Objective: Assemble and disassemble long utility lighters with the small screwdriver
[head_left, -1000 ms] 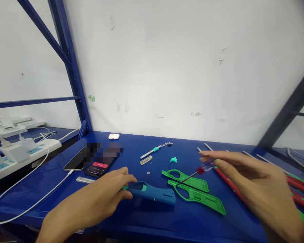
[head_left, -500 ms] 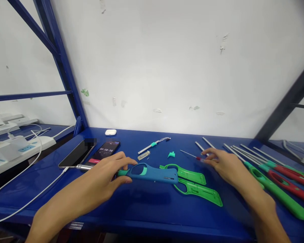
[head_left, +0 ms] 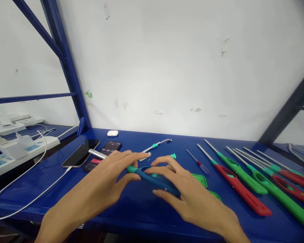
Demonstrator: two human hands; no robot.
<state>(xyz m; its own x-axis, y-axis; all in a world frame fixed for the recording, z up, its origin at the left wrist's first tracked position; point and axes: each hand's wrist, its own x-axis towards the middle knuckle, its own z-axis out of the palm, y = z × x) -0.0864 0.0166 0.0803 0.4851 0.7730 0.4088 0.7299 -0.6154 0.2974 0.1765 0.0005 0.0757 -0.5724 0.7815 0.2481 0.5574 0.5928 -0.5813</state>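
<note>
Grip: left hand [head_left: 114, 173] pinches the blue lighter [head_left: 159, 182] at its teal collar [head_left: 131, 168], thumb beneath, fingers above. Right hand [head_left: 184, 185] arches over the handle, fingertips on the upper edge by the trigger opening, thumb near the lower edge; whether that thumb bears on the plastic cannot be told.

Position: lighter lies crosswise between the two hands, over the near part of the blue table [head_left: 142, 219]. Metal tube [head_left: 97, 154] points left, passing above the phones in this view; handle end is hidden by the right hand. Whether any part rests on the table: unclear.

Handling (estimate): light, stiff moulded plastic; smooth, so perhaps a little slippery. Mass probably biased to the handle. Best hold: broad handle sides, with the collar as second support. Avoid pressing the trigger [head_left: 154, 175] or levering on the tube; thin seams and loop likely the weakest spots.

Surroundings: green shell halves [head_left: 201, 179] partly behind the right hand; clear-handled screwdriver [head_left: 204, 167] beyond them; red lighter [head_left: 243, 192] farther right. Small teal piece [head_left: 173, 156] lies beyond the right-hand fingers.
</note>
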